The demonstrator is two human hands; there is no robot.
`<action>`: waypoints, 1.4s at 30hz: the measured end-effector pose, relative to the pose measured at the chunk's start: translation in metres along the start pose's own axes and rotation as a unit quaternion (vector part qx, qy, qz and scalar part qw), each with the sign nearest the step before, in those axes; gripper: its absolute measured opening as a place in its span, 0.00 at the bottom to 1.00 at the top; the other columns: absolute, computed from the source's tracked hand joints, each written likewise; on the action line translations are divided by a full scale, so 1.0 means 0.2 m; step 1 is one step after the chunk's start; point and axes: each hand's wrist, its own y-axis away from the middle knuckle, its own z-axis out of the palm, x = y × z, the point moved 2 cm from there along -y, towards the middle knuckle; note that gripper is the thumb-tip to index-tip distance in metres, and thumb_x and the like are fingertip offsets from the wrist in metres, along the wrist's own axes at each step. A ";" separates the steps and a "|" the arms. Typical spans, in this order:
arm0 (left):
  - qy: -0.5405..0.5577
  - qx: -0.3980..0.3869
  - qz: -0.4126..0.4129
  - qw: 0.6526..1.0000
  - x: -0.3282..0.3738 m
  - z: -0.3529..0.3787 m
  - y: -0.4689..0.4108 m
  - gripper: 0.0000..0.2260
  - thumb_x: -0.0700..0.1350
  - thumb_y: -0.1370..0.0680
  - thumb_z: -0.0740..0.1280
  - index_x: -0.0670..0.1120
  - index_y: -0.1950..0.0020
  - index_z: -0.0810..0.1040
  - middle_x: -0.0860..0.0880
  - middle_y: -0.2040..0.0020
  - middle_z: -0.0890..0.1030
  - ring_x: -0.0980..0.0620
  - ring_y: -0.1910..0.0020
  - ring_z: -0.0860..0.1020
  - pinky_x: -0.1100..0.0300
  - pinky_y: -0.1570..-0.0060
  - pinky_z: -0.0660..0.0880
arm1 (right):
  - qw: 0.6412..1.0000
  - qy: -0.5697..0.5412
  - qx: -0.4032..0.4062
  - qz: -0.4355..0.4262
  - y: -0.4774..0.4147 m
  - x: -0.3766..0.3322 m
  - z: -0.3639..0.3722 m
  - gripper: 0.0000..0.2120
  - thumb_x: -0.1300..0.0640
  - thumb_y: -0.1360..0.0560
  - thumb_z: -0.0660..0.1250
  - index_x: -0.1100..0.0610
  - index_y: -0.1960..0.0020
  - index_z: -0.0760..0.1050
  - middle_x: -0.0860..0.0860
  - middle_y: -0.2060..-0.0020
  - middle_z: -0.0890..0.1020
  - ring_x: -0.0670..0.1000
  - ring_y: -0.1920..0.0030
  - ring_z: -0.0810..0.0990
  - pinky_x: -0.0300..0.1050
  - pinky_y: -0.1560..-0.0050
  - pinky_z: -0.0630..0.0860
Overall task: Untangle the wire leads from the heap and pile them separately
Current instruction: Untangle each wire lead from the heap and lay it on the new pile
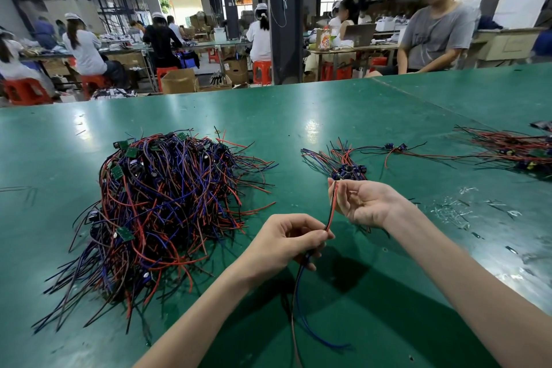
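Observation:
A big tangled heap [167, 206] of red, blue and black wire leads with small green boards lies on the green table at the left. A small sorted pile [343, 163] of leads lies right of centre. Between the two, above the table, my left hand [286, 243] pinches a wire lead [331, 210]. Its red and black strands run up to my right hand [363, 203], which pinches the upper end between thumb and fingers. Blue and dark tails [301, 302] of the lead hang below my left hand.
More leads [513, 149] lie spread at the far right edge. Clear plastic scraps [454, 212] litter the green table [358, 116] to the right of my right hand. A seated person and other workers are beyond the table's far edge.

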 end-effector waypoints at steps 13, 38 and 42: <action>-0.033 0.019 -0.014 0.999 -0.01 0.00 -0.01 0.07 0.38 0.23 0.67 0.46 0.59 0.82 0.52 0.68 0.78 0.55 0.69 0.77 0.61 0.69 0.78 | 0.990 0.056 0.022 -0.125 0.03 -0.04 0.02 0.13 0.64 0.23 0.63 0.69 0.65 0.77 0.54 0.77 0.73 0.45 0.81 0.74 0.33 0.80 0.73; 0.023 0.038 -0.034 0.998 0.01 -0.01 0.00 0.10 0.36 0.23 0.65 0.44 0.62 0.81 0.51 0.70 0.77 0.54 0.72 0.76 0.61 0.72 0.76 | 0.833 0.332 0.053 -0.440 -0.03 -0.06 -0.01 0.14 0.57 0.24 0.68 0.61 0.66 0.79 0.48 0.79 0.72 0.42 0.81 0.63 0.32 0.82 0.56; 0.036 0.052 -0.040 0.997 0.01 -0.01 0.00 0.11 0.37 0.23 0.65 0.45 0.63 0.82 0.50 0.70 0.77 0.54 0.73 0.76 0.62 0.73 0.75 | 0.849 0.340 0.045 -0.401 -0.02 -0.05 0.00 0.16 0.51 0.24 0.67 0.61 0.64 0.79 0.52 0.75 0.73 0.44 0.80 0.65 0.35 0.81 0.58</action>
